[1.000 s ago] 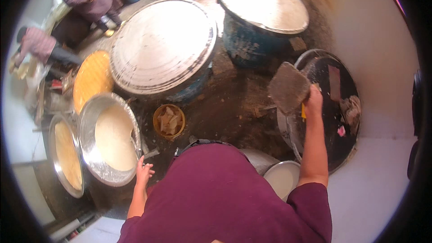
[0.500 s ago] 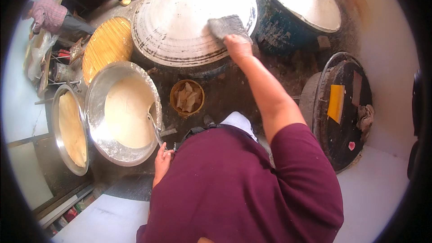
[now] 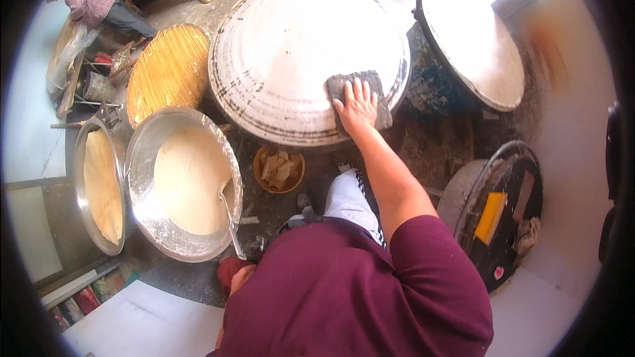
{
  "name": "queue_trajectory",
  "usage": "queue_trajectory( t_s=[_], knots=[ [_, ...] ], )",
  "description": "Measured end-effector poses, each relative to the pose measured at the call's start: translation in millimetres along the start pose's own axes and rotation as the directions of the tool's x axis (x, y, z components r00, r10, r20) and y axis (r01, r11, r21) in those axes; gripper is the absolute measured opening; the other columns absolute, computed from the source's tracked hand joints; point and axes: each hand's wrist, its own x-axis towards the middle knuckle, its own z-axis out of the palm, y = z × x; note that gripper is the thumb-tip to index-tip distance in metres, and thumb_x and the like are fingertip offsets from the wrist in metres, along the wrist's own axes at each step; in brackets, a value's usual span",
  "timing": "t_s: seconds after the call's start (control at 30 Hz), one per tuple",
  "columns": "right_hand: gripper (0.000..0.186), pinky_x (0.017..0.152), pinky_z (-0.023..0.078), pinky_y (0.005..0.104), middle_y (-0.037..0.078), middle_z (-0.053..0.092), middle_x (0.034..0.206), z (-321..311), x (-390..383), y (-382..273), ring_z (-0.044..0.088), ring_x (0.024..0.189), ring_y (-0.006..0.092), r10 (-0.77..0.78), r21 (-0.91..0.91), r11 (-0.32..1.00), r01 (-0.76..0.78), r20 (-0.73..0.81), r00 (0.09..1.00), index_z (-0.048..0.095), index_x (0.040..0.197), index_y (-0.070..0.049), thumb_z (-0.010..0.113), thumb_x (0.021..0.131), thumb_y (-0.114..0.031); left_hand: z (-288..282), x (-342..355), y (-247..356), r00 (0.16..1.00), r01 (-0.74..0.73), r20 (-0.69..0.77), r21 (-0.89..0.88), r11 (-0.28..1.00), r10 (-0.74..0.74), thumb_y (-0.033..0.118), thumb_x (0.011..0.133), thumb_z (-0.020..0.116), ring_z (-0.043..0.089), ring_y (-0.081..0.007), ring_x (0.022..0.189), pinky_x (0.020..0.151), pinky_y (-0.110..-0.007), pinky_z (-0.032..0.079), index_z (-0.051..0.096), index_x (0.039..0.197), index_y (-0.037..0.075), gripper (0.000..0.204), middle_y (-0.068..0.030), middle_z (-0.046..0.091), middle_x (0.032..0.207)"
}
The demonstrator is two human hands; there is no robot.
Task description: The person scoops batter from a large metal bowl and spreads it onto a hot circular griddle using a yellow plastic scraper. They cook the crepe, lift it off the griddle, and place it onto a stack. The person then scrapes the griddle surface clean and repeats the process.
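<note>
My right hand lies flat with fingers spread on a folded grey cloth, pressing it against the near right part of a large round griddle. The griddle is pale with dark rings near its rim. My left hand is low beside my body, next to something red; its fingers are mostly hidden. Just above it ends the handle of a metal ladle, which leans in a steel basin of pale batter. The ladle's bowl is partly sunk in the batter.
A slatted round lid and a second basin with a pale sheet stand left. A small tub of scraps is below the griddle. Another griddle is at far right; a yellow scraper lies on a black drum top. People stand beyond.
My right hand has slid the cloth along the griddle toward me and its right edge. My left hand has left the ladle's handle and dropped beside the red thing. The view has shifted.
</note>
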Motion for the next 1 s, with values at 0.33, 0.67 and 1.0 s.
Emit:
queue_trajectory(
  t_s=[0.33,0.67,1.0],
  knots=[
    [0.066,0.107,0.010,0.0501,0.009,0.020,0.147,-8.1,237.6,124.5,0.014,0.136,0.0287,0.278,-0.010,0.960,-0.281,-0.116,0.954,0.028,0.140,-0.016,0.033,0.087,-0.056,84.0,30.2,94.9,0.863,0.422,-0.083,-0.424,0.802,-0.498,0.016,0.088,0.051,0.058,-0.0222,0.100,0.087,-0.031,0.044,0.057,0.114,0.000,0.031,-0.0135,0.062,0.106],
    [0.061,0.110,0.008,0.0464,0.005,0.021,0.147,-11.6,239.6,-115.9,0.012,0.136,0.0255,-0.683,0.025,0.729,0.684,0.072,0.727,0.029,0.139,-0.016,0.030,0.090,-0.052,100.3,29.4,130.7,0.787,0.462,-0.145,-0.507,0.728,-0.600,0.018,0.088,0.050,0.059,-0.0215,0.097,0.085,-0.031,0.045,0.057,0.113,0.000,0.031,-0.0130,0.063,0.104],
    [0.060,0.107,0.015,0.0481,0.007,0.023,0.146,-21.2,272.7,75.9,0.017,0.135,0.0272,-0.003,-0.141,0.990,0.003,-0.001,1.000,0.026,0.140,-0.018,0.031,0.089,-0.051,99.9,53.2,150.0,0.833,0.324,-0.010,-0.802,0.502,-0.553,0.020,0.088,0.049,0.057,-0.0104,0.068,0.061,-0.024,0.047,0.055,0.110,0.002,0.029,-0.0053,0.062,0.086]
  ],
)
